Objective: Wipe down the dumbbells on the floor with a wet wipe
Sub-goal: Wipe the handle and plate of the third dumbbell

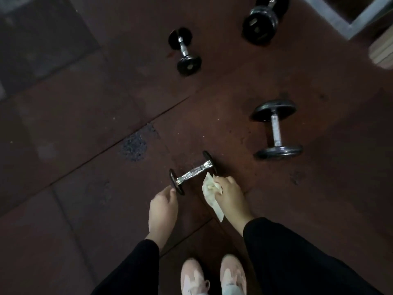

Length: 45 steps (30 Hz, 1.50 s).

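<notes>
Small dumbbell (193, 173) lies on the floor (85, 145) just ahead of the shoes (212, 275). Right hand (230, 191) grips a crumpled wet wipe (209, 191) beside its near-right plate. Left hand (162, 206), fingers loosely extended, touches the left plate and holds nothing.

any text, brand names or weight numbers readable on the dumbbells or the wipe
No text can be read.
Large dumbbell: pale marks on the end plate, too blurred to read.
Small far dumbbell: a pale spot on the end, unreadable.
Other two dumbbells and the wet wipe: no lettering visible.
</notes>
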{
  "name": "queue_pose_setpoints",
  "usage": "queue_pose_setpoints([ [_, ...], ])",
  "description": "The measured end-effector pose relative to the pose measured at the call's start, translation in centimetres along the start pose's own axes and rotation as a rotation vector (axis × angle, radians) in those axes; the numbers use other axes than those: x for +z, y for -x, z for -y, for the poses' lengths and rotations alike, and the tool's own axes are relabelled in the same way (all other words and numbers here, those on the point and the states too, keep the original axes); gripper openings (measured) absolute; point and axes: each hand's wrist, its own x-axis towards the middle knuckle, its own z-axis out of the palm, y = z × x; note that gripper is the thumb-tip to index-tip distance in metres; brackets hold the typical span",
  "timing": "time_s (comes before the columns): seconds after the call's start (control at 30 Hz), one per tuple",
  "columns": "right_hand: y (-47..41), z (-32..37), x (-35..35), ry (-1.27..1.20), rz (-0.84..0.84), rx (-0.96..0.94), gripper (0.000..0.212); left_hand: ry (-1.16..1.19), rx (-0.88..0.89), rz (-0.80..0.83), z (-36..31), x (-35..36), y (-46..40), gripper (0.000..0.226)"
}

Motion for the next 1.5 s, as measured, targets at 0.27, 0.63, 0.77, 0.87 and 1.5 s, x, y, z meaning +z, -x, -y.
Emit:
queue_pose_setpoints([
  [0.27,-7.8,-4.0,13.0,0.040,-0.038,-0.257,0.045,0.076,0.096,-0.086,7.8,7.5,-8.4,0.041],
  [0.63,-14.9,-6.6,20.2,0.126,-0.265,-0.688,0.021,0.665,0.117,-0.177,11.5,14.8,-16.4,0.049],
  [0.77,-15.3,-8.8,20.4,0.249,-0.452,-0.882,0.031,0.744,0.186,-0.228,12.1,16.0,-16.9,0.046],
  [0.87,-16.4,-8.0,20.3,0.235,-0.442,-0.843,0.027,0.737,0.210,-0.268,12.0,15.9,-17.6,0.045],
  [1.5,-17.3,-6.6,20.7,0.285,-0.494,-0.798,0.017,0.809,0.266,-0.342,12.2,16.5,-18.4,0.040],
])
